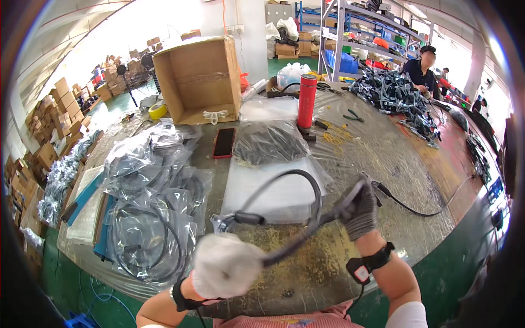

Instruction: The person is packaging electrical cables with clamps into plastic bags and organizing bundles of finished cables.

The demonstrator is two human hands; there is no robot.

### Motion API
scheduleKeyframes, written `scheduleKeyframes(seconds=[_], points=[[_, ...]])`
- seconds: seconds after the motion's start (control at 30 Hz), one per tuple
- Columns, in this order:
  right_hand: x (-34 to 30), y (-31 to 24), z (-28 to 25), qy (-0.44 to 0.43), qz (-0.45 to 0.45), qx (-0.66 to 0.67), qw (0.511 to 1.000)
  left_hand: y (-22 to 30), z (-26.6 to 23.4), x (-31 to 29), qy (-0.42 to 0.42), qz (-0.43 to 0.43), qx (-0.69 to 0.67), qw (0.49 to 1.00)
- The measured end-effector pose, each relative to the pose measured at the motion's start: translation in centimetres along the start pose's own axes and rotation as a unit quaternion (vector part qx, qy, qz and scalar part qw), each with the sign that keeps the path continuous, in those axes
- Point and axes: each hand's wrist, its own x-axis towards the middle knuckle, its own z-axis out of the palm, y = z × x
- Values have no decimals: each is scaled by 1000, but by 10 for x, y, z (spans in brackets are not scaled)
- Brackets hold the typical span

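A black cable (315,188) with moulded connectors is looped between my two hands above the near part of the table. My left hand (227,266), in a white glove and smeared by motion, is closed round the cable's lower run. In a dark grey glove, my right hand (361,210) grips the same cable near a thicker end piece. A black connector (249,218) on the cable sticks out above my left hand. Behind the loop lies a stack of clear plastic bags (262,188). Just right of my right hand, another thin cable (407,206) with a plug trails across the table.
Bagged coiled cables (145,240) pile up at left, beside blue-edged strips (104,232). Farther back are a cardboard box (199,82), a phone (223,143), a red bottle (307,104) and pliers (354,116). A co-worker (418,71) sits behind a heap of black cable parts (391,95).
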Motion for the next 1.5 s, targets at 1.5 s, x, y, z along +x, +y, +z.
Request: scheduleKeyframes(seconds=[1.5], points=[[89, 101, -34, -111, 37, -922, 369, -80, 87, -38, -266, -93, 210, 936]])
